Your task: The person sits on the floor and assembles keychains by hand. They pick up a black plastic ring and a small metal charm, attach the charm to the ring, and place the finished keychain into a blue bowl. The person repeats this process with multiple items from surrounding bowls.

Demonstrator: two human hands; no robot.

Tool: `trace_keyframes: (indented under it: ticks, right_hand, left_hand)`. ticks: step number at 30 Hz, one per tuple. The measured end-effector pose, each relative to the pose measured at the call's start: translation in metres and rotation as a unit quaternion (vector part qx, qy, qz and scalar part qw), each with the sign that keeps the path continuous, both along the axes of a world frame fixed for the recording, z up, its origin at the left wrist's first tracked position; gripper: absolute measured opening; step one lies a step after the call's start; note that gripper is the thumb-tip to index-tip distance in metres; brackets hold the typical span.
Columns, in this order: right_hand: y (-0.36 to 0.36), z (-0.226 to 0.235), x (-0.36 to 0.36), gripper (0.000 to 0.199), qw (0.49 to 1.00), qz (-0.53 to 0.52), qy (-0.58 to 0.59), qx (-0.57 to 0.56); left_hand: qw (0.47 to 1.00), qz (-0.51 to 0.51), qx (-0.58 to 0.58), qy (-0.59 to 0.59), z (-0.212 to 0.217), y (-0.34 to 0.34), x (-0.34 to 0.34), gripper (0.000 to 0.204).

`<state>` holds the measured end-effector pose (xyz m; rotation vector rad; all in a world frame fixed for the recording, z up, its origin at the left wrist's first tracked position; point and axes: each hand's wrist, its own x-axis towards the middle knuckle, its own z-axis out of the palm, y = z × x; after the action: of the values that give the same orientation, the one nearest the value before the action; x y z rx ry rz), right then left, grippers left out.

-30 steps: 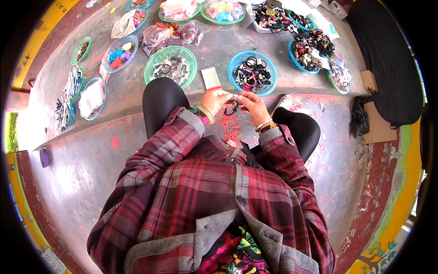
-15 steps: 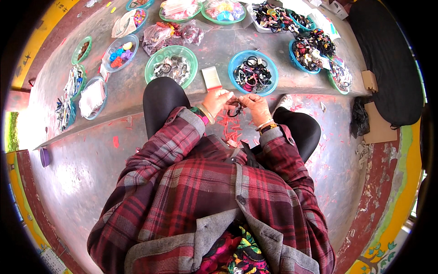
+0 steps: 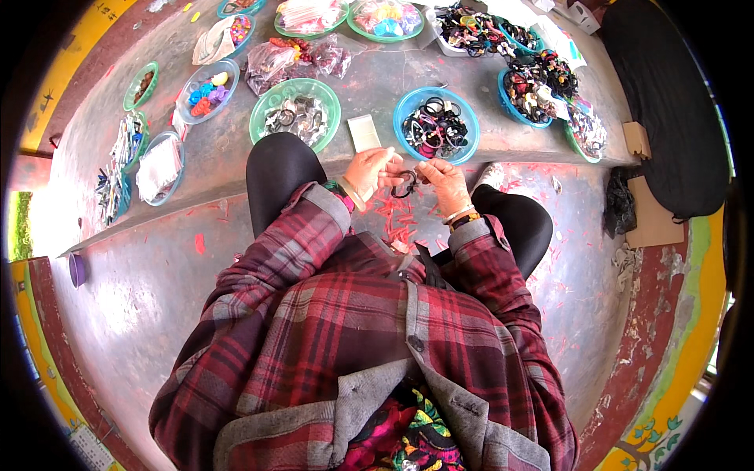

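A dark looped hair tie (image 3: 404,188) hangs between my two hands, just in front of my knees. My left hand (image 3: 371,174) has its fingers closed on the loop's left side. From the other side, the fingertips of my right hand (image 3: 444,185) pinch its upper right end; any small part in that pinch is too tiny to make out. Just beyond my hands lies a small open cream-coloured box (image 3: 364,132). A blue basin (image 3: 474,135) to its right holds mostly black hair ties, and a green basin (image 3: 256,119) to its left holds small shiny pieces and dark rings.
Red scraps (image 3: 397,224) litter the floor below my hands. On the raised ledge stand several more basins, plastic bags (image 3: 263,67) and a heap of hair ties (image 3: 550,72). A long black cushion (image 3: 667,110), cardboard (image 3: 654,216) and a black bag (image 3: 620,200) are at the right.
My fingertips have drawn slightly apart, and more of the dark loop shows between them. My left fingers have loosened a little. The basins and box have stayed put.
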<state>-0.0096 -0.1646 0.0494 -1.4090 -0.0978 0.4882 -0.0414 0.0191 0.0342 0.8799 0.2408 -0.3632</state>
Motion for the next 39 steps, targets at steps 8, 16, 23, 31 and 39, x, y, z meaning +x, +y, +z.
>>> trace_keyframes:
  ticks: [8, 16, 23, 31, 39]
  right_hand:
    - [0.003, -0.006, -0.002, 0.011, 0.994, 0.044, -0.055, -0.078]
    - [0.005, 0.01, -0.002, 0.011, 0.997, -0.002, -0.055, -0.052]
    - [0.007, 0.018, 0.001, 0.023, 0.999, -0.02, -0.033, -0.028]
    - [0.008, 0.009, 0.001, 0.026, 0.997, 0.02, -0.008, -0.08]
    - [0.002, -0.01, 0.005, 0.026, 0.994, 0.028, 0.044, -0.098]
  left_hand:
    - [0.986, -0.072, 0.147, -0.032, -0.004, -0.003, -0.003, 0.021]
    - [0.975, -0.05, 0.211, -0.055, 0.015, 0.006, -0.004, 0.02]
    - [0.938, 0.019, 0.315, -0.146, 0.073, 0.033, 0.004, 0.021]
    - [0.909, 0.29, 0.274, -0.118, 0.098, 0.164, 0.033, 0.019]
    - [0.906, 0.303, 0.294, 0.033, 0.017, 0.24, 0.038, 0.021]
